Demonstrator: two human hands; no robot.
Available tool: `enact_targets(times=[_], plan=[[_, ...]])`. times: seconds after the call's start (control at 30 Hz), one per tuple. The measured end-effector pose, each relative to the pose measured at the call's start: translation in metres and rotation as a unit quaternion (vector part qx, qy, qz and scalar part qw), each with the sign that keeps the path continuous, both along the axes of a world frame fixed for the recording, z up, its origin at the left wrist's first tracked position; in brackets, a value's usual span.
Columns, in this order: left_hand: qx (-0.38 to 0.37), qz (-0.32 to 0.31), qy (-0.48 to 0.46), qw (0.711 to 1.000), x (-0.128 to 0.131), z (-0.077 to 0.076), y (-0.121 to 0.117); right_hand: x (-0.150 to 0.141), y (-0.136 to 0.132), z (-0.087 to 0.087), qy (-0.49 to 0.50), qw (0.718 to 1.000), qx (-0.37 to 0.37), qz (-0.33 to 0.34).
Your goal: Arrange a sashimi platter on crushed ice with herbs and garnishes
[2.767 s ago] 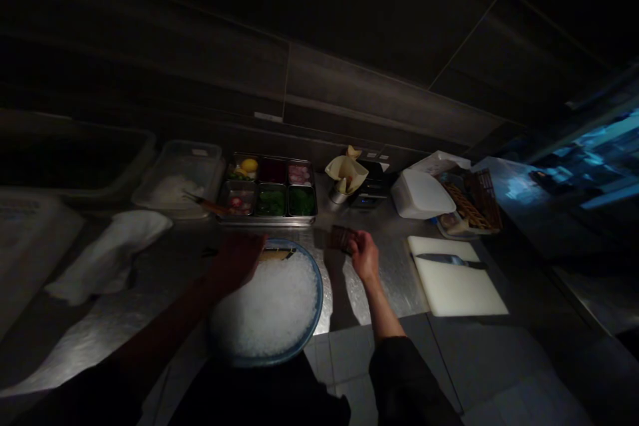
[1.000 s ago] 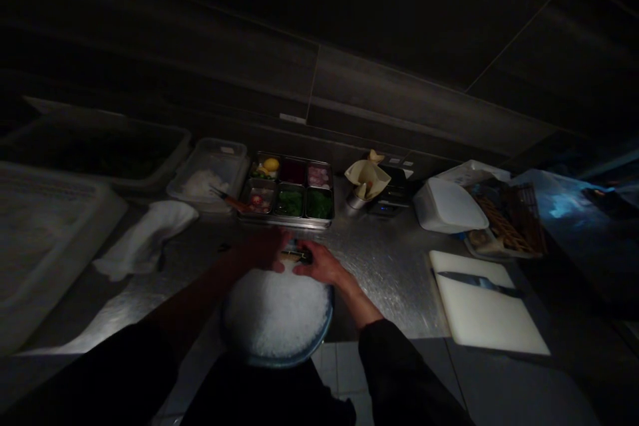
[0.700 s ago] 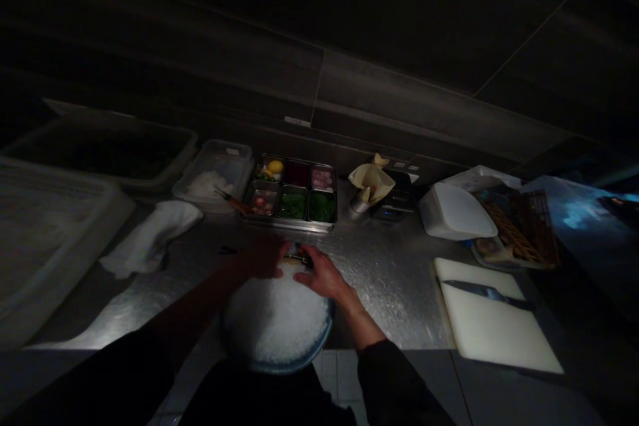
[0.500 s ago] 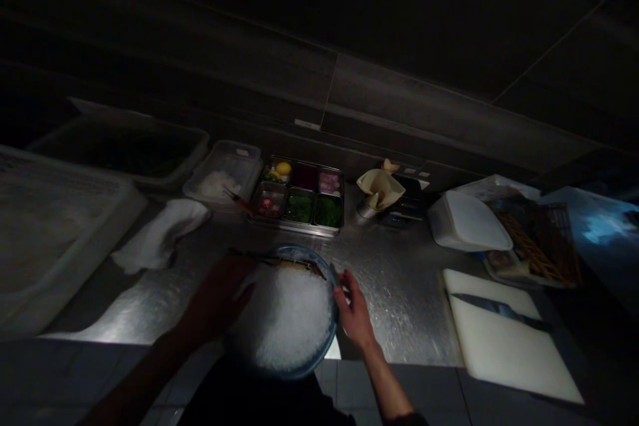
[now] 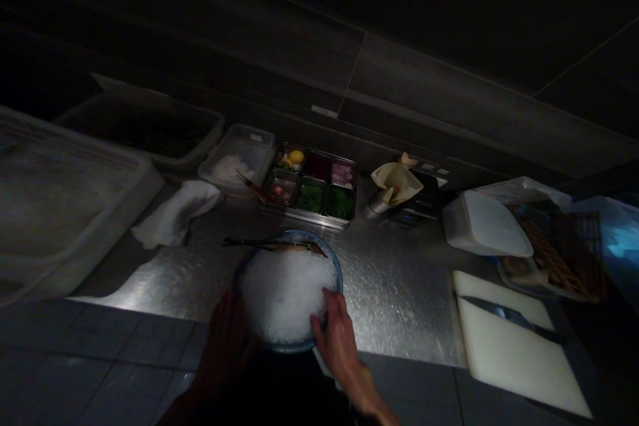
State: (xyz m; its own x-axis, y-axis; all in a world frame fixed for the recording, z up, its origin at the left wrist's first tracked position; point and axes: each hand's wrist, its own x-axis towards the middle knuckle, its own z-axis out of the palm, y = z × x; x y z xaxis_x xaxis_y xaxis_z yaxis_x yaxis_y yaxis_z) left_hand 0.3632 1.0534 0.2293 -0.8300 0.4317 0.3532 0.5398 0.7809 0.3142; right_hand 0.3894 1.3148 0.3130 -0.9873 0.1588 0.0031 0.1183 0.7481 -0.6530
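A round blue-rimmed bowl [image 5: 340,274] heaped with white crushed ice [image 5: 287,289] sits at the counter's front edge. Thin dark sticks [image 5: 249,243] lie across its far side and jut out past the left rim; a brown piece of something [image 5: 304,248] shows beside them. My right hand [image 5: 337,329] touches the right side of the ice, thumb and fingers apart. Against the bowl's lower left stands my left hand [image 5: 224,323], dark, fingers stretched out and holding nothing visible. The bowl's underside is hidden.
Behind the bowl is a metal tray of small food pans [image 5: 319,218]. A white cloth [image 5: 177,213] and large plastic tubs [image 5: 100,239] lie left. On the right, a knife [image 5: 509,314] rests on a white cutting board [image 5: 519,359], near a white container [image 5: 486,223].
My right hand has moved from the outer rim inward onto the ice's edge. My left hand has dropped from the upper left rim to the lower left side, uncovering the dark sticks.
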Motion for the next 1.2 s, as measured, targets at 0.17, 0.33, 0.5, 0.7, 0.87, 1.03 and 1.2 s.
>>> enact_targets(times=[0.17, 0.33, 0.5, 0.7, 0.87, 1.03, 1.2], plan=[[-0.022, -0.023, 0.026, 0.999, 0.005, 0.007, 0.007, -0.049, -0.049, 0.012, -0.029, 0.992, 0.043, 0.114], [0.001, -0.062, 0.032, 0.998, 0.003, 0.018, 0.007, -0.068, -0.052, 0.022, -0.041, 0.960, 0.136, 0.242], [0.002, -0.131, 0.028, 0.991, -0.006, 0.031, 0.020, -0.073, -0.027, 0.031, -0.055, 0.980, 0.142, 0.129], [0.005, -0.147, 0.032, 0.989, -0.040, 0.054, 0.042, -0.089, -0.027, 0.029, -0.065, 0.980, 0.135, 0.132], [-0.006, -0.127, 0.035, 0.991, -0.052, 0.060, 0.044, -0.093, -0.031, 0.051, -0.064, 0.982, 0.118, 0.131], [0.028, -0.053, 0.051, 0.997, -0.038, 0.051, 0.022, -0.076, -0.026, 0.063, 0.110, 0.978, 0.039, 0.175], [0.086, 0.188, -0.027, 0.978, -0.017, 0.033, -0.014, -0.059, 0.014, 0.030, 0.112, 0.990, 0.076, 0.042]])
